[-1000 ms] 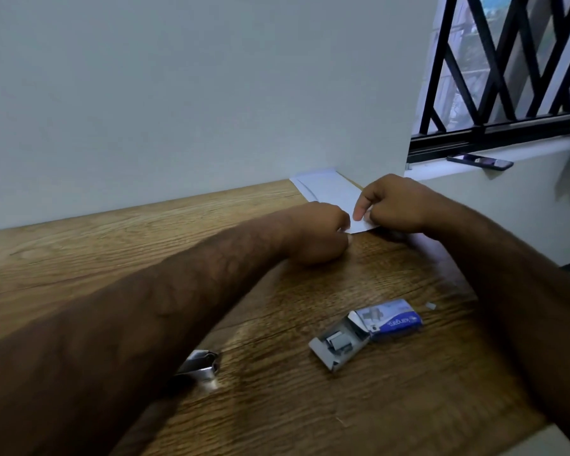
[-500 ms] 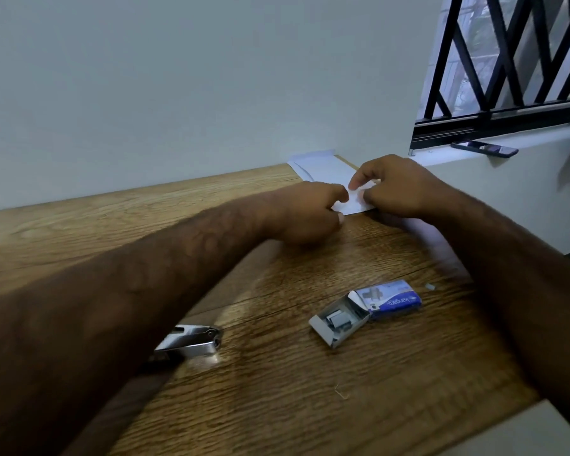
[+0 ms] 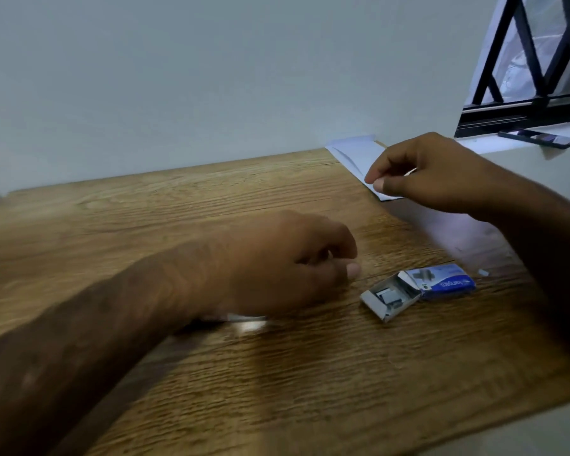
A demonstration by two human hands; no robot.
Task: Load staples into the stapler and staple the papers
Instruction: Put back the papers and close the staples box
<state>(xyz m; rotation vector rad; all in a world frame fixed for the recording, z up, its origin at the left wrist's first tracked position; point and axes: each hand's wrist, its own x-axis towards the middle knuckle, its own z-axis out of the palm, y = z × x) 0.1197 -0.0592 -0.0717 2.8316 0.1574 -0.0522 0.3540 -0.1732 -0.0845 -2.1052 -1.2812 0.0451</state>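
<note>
White papers (image 3: 354, 156) lie at the far right of the wooden table (image 3: 145, 225), against the wall. My right hand (image 3: 441, 176) rests over their near end, thumb and forefinger pinched on the edge. My left hand (image 3: 287, 261) is blurred at mid-table, fingers curled in with nothing seen in them. Under its wrist only a shiny sliver of the metal stapler (image 3: 247, 319) shows. To the right lies the blue staple box (image 3: 441, 281), its grey tray (image 3: 389, 299) slid out with staples inside.
A small loose scrap (image 3: 483, 272) lies right of the box. A dark phone (image 3: 537, 138) rests on the window sill beneath a black grille (image 3: 524, 60). The table's front edge (image 3: 474, 432) runs diagonally at lower right. A plain wall stands behind the table.
My left hand has left the papers and pulled back toward me to mid-table, over the stapler. My right hand stays at the papers. The view has shifted to the left.
</note>
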